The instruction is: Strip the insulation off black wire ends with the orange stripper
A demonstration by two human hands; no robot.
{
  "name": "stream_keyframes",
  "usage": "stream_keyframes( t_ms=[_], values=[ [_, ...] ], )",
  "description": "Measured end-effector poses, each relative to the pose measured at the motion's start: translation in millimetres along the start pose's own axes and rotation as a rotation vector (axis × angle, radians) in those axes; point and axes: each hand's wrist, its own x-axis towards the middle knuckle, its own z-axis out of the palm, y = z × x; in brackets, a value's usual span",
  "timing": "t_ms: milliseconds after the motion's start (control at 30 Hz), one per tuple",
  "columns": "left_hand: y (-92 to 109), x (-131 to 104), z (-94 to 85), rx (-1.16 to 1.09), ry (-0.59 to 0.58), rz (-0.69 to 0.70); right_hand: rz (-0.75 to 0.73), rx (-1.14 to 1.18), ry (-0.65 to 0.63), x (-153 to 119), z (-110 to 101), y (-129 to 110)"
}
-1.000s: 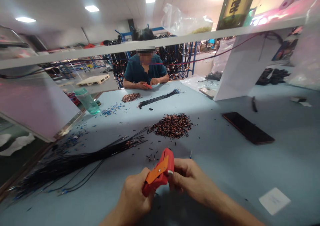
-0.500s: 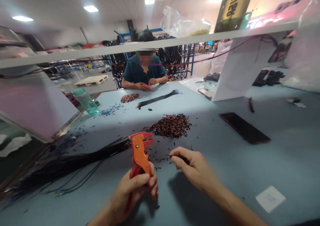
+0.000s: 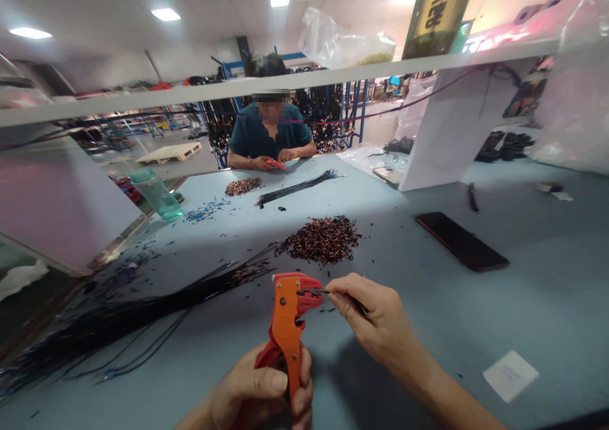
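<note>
My left hand [image 3: 266, 385] is wrapped round the handles of an orange and red wire stripper [image 3: 288, 319], held upright with its jaws to the right. Pinched in the fingers of my right hand [image 3: 368, 306] is a thin black wire [image 3: 325, 292], its end between the stripper's jaws. Behind the tool lies a heap of black and copper-coloured scraps [image 3: 323, 238]. A long bundle of black wires [image 3: 143, 312] stretches across the table at the left, its near ends tipped with blue.
Across the table [image 3: 428, 341] a person [image 3: 269, 135] holds a red tool near a smaller wire bundle [image 3: 297, 188]. A phone [image 3: 461, 241] and white paper [image 3: 510, 376] lie right. A green bottle [image 3: 156, 194] stands left. A shelf [image 3: 190, 95] spans overhead.
The stripper has moved right and slightly down, away from the wire bundle, and its jaws are now around the wire's end. My right hand has stayed nearly in place.
</note>
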Motion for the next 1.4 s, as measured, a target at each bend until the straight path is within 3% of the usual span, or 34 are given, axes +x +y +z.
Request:
stream_keyframes(
  t_ms=[367, 933, 1400],
  values=[
    [0.9, -0.2, 1.4, 0.027, 0.014, -0.015, 0.038, -0.003, -0.076, -3.6, 1.9, -4.3],
    [-5.8, 2.3, -2.3, 0.115, 0.033, 0.049, 0.038, 0.014, -0.055, -2.7, -1.6, -14.5],
    [-4.4, -2.1, 4.4, 0.058, 0.084, -0.004, 0.027, 0.028, -0.059, -2.9, -3.8, -15.5]
  ],
)
